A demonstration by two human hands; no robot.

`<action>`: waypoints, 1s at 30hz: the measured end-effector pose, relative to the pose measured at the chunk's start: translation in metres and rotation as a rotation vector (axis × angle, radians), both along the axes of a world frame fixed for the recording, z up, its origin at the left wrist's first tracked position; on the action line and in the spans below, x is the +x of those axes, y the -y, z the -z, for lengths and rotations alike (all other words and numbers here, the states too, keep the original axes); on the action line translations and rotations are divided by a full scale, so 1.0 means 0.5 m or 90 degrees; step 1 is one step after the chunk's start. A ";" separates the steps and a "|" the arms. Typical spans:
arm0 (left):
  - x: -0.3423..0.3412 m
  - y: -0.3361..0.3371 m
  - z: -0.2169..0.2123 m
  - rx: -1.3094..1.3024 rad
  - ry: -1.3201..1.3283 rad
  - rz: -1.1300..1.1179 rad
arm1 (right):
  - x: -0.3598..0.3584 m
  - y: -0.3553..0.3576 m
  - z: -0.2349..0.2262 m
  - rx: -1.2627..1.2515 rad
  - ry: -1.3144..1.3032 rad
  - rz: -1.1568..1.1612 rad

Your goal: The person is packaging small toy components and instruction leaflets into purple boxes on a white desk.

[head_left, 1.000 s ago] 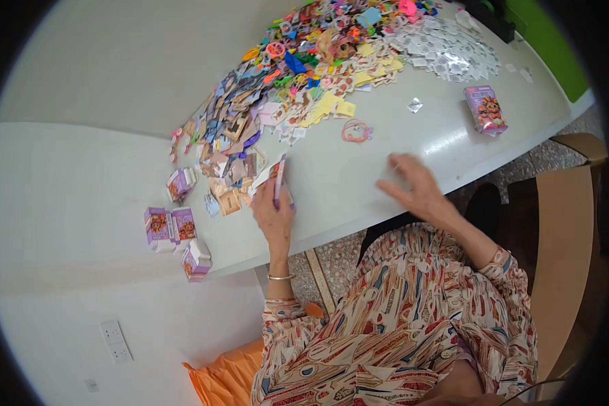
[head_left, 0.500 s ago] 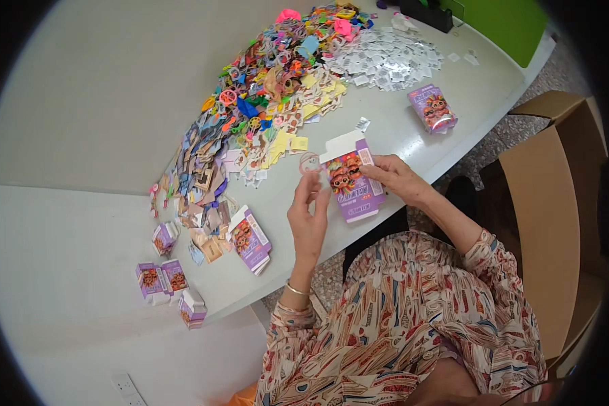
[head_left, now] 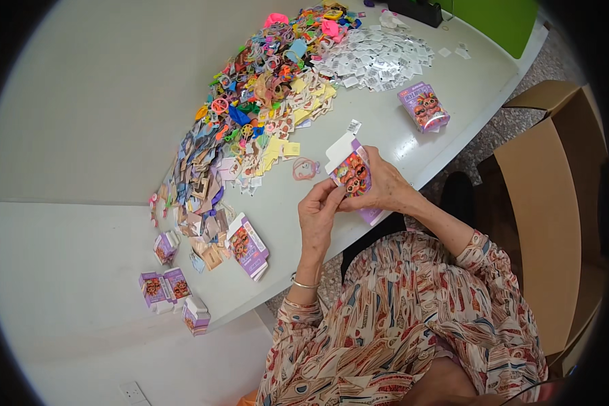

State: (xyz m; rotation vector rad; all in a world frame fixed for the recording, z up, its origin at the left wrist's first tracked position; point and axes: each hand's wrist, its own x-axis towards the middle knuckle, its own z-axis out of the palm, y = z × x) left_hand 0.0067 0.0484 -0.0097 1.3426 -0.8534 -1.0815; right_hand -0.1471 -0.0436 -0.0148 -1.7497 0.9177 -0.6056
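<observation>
A purple cardboard box (head_left: pixel 352 174) with a cartoon print is held near the table's front edge, its white flap sticking out at the top. My right hand (head_left: pixel 386 184) wraps its right side, thumb across the front. With fingers pinched together, my left hand (head_left: pixel 321 206) grips the box's lower left edge. The box's lower end is mostly covered by my hands. Just beyond my left fingers, a thin pinkish looped piece (head_left: pixel 306 168) lies on the table. A small white packet (head_left: pixel 354 126) lies past the box's flap.
Colourful small trinkets (head_left: pixel 260 88), white packets (head_left: pixel 379 57) and cards (head_left: pixel 203 183) are heaped along the far side of the table. Flattened purple boxes (head_left: pixel 247 247) lie to the left, and a filled purple box (head_left: pixel 423 107) to the right. An open brown carton (head_left: pixel 538 223) stands at right.
The pinkish looped piece has left my left hand and now lies on the table. My left hand has come down onto the box, which has tilted; my right hand has wrapped further round it.
</observation>
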 end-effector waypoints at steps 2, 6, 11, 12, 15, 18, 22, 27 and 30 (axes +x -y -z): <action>-0.007 0.001 -0.005 -0.007 -0.013 0.018 | 0.000 0.000 0.000 -0.008 -0.018 -0.005; -0.031 0.004 -0.006 -0.136 0.032 -0.037 | -0.003 0.003 0.001 0.017 0.025 -0.023; -0.013 0.000 0.023 -0.112 -0.014 0.006 | -0.014 0.006 -0.009 0.058 0.056 -0.058; -0.006 -0.002 0.028 -0.075 -0.061 0.029 | -0.019 0.008 -0.010 0.060 0.051 -0.089; 0.008 -0.010 0.031 -0.027 -0.107 0.058 | -0.022 0.005 0.018 0.067 0.116 -0.117; 0.016 -0.013 0.020 -0.026 -0.110 0.051 | -0.035 0.004 0.031 0.094 0.165 -0.117; 0.027 -0.009 0.012 0.002 -0.078 0.094 | -0.054 0.007 0.025 0.273 0.163 -0.218; 0.040 0.016 -0.046 0.027 -0.041 0.291 | -0.081 0.012 0.017 0.308 0.144 -0.288; 0.045 0.019 -0.046 0.057 0.035 0.378 | -0.087 0.016 0.021 0.322 0.128 -0.319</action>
